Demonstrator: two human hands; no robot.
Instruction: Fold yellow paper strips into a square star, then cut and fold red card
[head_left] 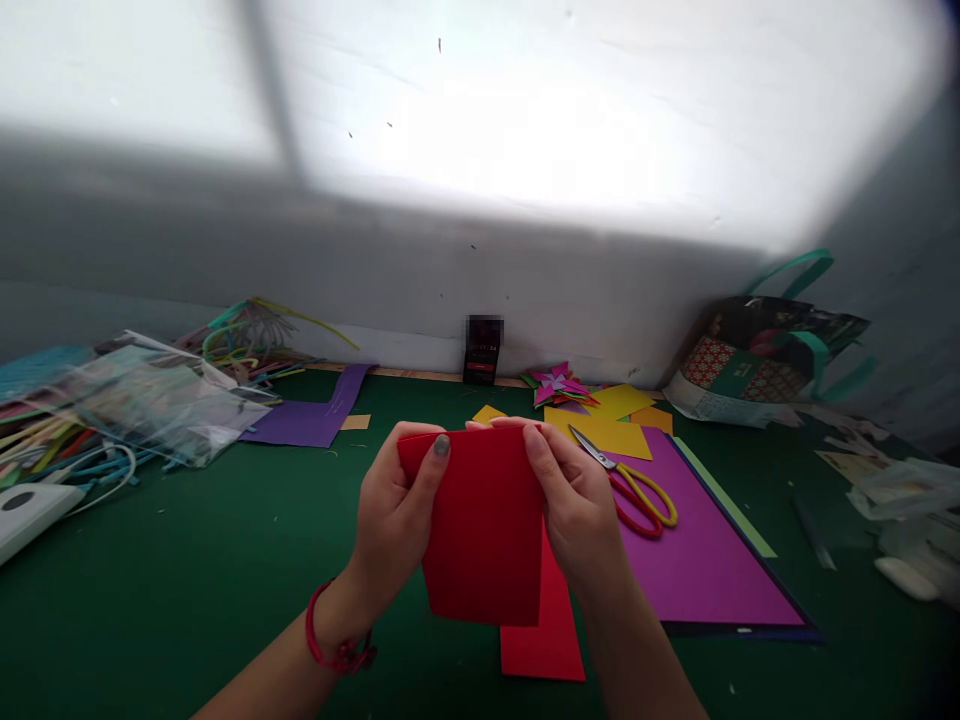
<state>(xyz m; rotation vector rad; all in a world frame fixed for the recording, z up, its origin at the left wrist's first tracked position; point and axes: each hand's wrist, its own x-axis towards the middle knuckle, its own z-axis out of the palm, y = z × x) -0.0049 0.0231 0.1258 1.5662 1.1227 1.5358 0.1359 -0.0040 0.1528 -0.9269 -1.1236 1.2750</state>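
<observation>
A piece of red paper [486, 540] is held up above the table between my two hands. My left hand [397, 510] grips its upper left corner, thumb in front and fingers behind. At the upper right corner my right hand [574, 490] pinches it the same way. The fingers behind the sheet are mostly hidden. Below it on the table lies a red paper strip [551, 650], partly covered by the held sheet. Just right of my right hand, scissors [641, 495] with one red and one yellow handle rest on purple paper [712, 560].
Yellow paper pieces [619, 403] and pink folded paper shapes [559, 385] lie behind my hands. A phone [482, 350] leans on the wall. Purple scraps [300, 425], a plastic bag [187, 400] and a white power strip [34, 515] are left. A patterned bag [750, 365] stands right.
</observation>
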